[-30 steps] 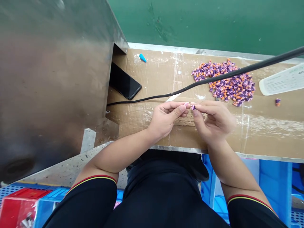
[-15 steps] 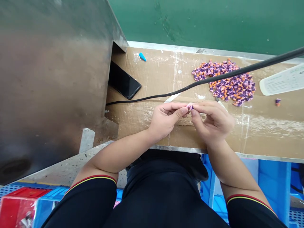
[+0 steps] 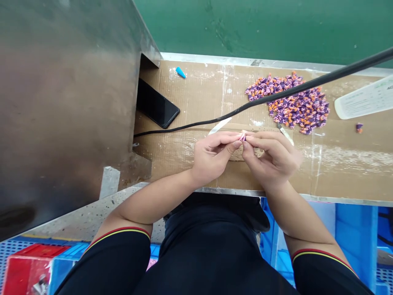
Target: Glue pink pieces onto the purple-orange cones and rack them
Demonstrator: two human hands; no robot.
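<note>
The left hand [image 3: 211,157] and right hand [image 3: 272,159] meet fingertip to fingertip just above the near part of the worktop [image 3: 337,172]. Both are closed in a pinch on one small purple-and-pink piece [image 3: 243,137]. It sits between the left thumb and forefinger on one side and the right thumb and forefinger on the other, and only its top shows between them. The other fingers of both hands are curled in. Just behind the left hand's fingers lies one white strip [image 3: 219,125]. Beside the right hand's knuckles one thin pale tool [image 3: 285,134] pokes out, and whether the hand touches it cannot be told. One black cable [image 3: 245,107] runs across the worktop behind the hands and rises toward the right. It passes over one heap of purple-and-orange pieces [image 3: 291,107], too many to count, lying well beyond the right hand. One stray piece [image 3: 358,127] of the same kind lies alone far to the right, near one white printed card [image 3: 362,100]. To the left, one black phone [image 3: 156,108] lies flat against the metal cabinet [image 3: 61,102]. One blue cone [image 3: 180,72] rests at the worktop's far edge. Below the near edge are blue crates [image 3: 353,229] and one red box [image 3: 18,266].
</note>
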